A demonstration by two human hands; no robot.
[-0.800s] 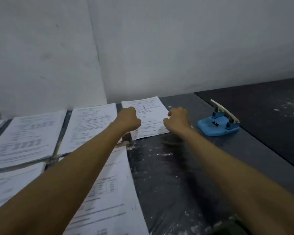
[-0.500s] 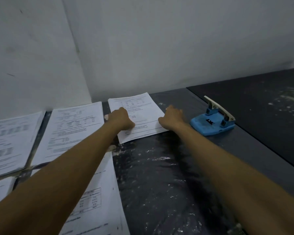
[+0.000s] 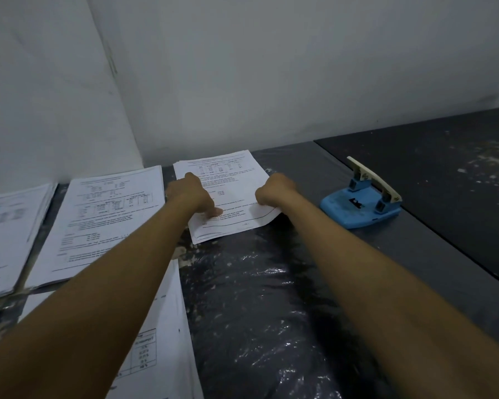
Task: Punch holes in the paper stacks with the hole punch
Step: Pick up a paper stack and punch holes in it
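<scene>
Left hand and right hand grip thin white printed paper stack, fingers curled on side edges. Risk: sheets fan, misaligning holes; blue plastic hole punch near.

The paper stack lies far on the table, near the wall. The left hand rests on its left part and the right hand on its right edge. The hole punch sits to its right, apart. More paper stacks lie to its left.
</scene>
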